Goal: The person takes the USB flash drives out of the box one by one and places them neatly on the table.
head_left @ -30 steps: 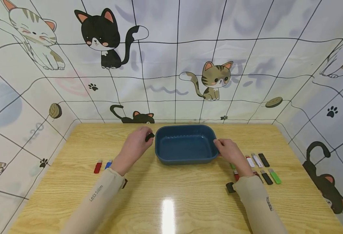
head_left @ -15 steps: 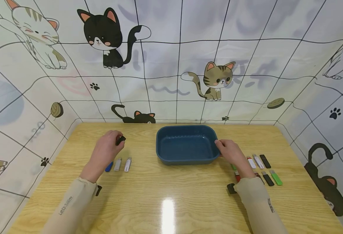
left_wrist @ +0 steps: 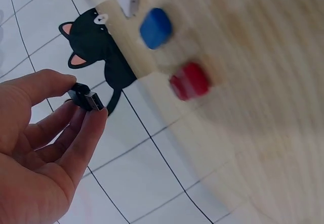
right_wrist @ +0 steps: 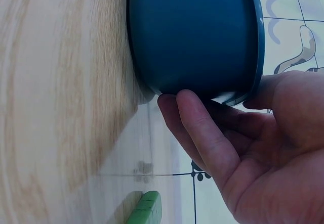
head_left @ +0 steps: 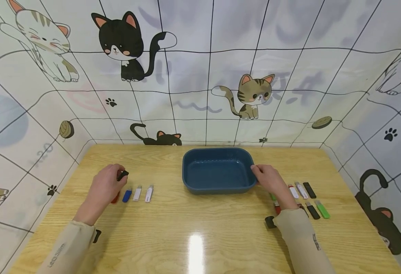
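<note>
Over the left side of the table, my left hand point(head_left: 105, 185) pinches a black USB stick point(left_wrist: 83, 96) between thumb and fingers, its metal plug showing in the left wrist view. A red USB stick point(left_wrist: 191, 81) lies closest to that hand; the head view has it partly hidden behind the hand. Beside it, in a row, lie a blue one point(head_left: 126, 195), a light grey one point(head_left: 137, 193) and a white one point(head_left: 149, 193). At the table's back middle, my right hand point(head_left: 270, 179) grips the right end of a dark blue rectangular tray point(head_left: 217, 171), thumb at the rim and fingers against the outer wall.
Several more USB sticks lie to the right, among them a black one point(head_left: 309, 190), a green one point(head_left: 322, 209) and a red one point(head_left: 277, 207), some half covered by the right forearm. A cat-patterned cloth point(head_left: 186, 102) rises behind the table point(head_left: 173, 236) and along both sides.
My left hand has moved left and nearer, away from the tray, with the black USB stick still held, uncovering the grey and white sticks. My right hand and the tray have stayed put.
</note>
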Action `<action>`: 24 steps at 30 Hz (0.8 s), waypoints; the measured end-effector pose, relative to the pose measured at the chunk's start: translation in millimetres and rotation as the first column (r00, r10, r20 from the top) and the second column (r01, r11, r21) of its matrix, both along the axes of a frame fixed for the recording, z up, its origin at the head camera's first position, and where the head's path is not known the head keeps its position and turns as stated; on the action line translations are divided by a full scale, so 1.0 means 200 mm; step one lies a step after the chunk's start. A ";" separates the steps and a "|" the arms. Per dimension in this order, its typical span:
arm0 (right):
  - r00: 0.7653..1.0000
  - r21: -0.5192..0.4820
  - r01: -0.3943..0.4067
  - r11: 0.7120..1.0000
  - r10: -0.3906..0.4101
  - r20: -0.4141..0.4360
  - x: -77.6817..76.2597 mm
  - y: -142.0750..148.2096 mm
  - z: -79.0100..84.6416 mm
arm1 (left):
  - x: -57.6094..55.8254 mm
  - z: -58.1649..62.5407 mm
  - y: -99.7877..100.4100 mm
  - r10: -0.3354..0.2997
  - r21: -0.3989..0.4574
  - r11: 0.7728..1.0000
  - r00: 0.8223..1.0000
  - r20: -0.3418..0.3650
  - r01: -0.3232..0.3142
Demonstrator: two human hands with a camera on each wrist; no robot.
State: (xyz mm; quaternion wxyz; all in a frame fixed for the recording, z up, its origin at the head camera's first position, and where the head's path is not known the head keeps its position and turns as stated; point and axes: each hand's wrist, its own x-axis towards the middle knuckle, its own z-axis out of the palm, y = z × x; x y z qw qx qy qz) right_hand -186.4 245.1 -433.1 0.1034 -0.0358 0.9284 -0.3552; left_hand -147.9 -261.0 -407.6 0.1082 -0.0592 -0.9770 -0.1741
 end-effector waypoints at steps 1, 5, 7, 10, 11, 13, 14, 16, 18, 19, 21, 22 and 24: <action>1.000 -0.005 -0.001 1.000 0.001 0.001 0.00 0.00 0.00 | 0.00 -0.01 -0.01 0.003 0.000 1.000 1.000 0.005 -0.003; 1.000 -0.013 0.000 1.000 0.000 -0.003 0.01 0.00 0.01 | 0.02 -0.02 -0.05 0.017 -0.002 1.000 1.000 0.024 -0.017; 1.000 -0.011 0.000 1.000 -0.001 -0.004 0.01 0.00 0.01 | 0.03 -0.03 -0.07 0.025 -0.004 1.000 0.999 0.040 -0.025; 1.000 -0.005 0.000 1.000 0.000 -0.005 0.01 -0.01 0.01 | 0.04 -0.04 -0.11 0.037 -0.021 0.999 0.997 0.065 -0.035; 1.000 -0.002 -0.001 1.000 0.001 -0.005 0.01 -0.01 0.01 | 0.05 -0.04 -0.12 0.040 -0.029 0.999 0.997 0.071 -0.038; 1.000 -0.001 -0.001 1.000 0.001 -0.004 0.01 -0.01 0.02 | 0.05 -0.05 -0.15 0.043 -0.048 0.998 0.996 0.077 -0.039; 1.000 0.000 -0.001 1.000 0.001 -0.005 0.01 -0.01 0.02 | 0.05 -0.05 -0.17 0.045 -0.054 0.998 0.996 0.082 -0.041; 1.000 -0.001 -0.001 1.000 0.001 -0.007 0.01 -0.01 0.02 | 0.06 -0.06 -0.20 0.053 -0.057 0.997 0.993 0.102 -0.047; 1.000 -0.003 -0.002 1.000 0.002 -0.010 0.01 -0.01 0.02 | 0.06 -0.06 -0.23 0.065 -0.056 0.997 0.989 0.136 -0.058; 1.000 -0.002 -0.002 1.000 0.002 -0.011 0.01 -0.01 0.02 | 0.06 -0.07 -0.24 0.073 -0.057 0.996 0.986 0.153 -0.065; 1.000 0.000 -0.001 1.000 0.001 -0.009 0.01 -0.01 0.02 | 0.06 -0.08 -0.27 0.089 -0.064 0.995 0.979 0.183 -0.079; 1.000 -0.001 0.000 1.000 0.000 -0.007 0.01 -0.01 0.02 | 0.07 -0.09 -0.28 0.099 -0.071 0.994 0.976 0.195 -0.086; 1.000 -0.002 0.003 1.000 -0.003 -0.005 0.01 -0.01 0.02 | 0.07 -0.10 -0.30 0.113 -0.087 0.991 0.973 0.203 -0.097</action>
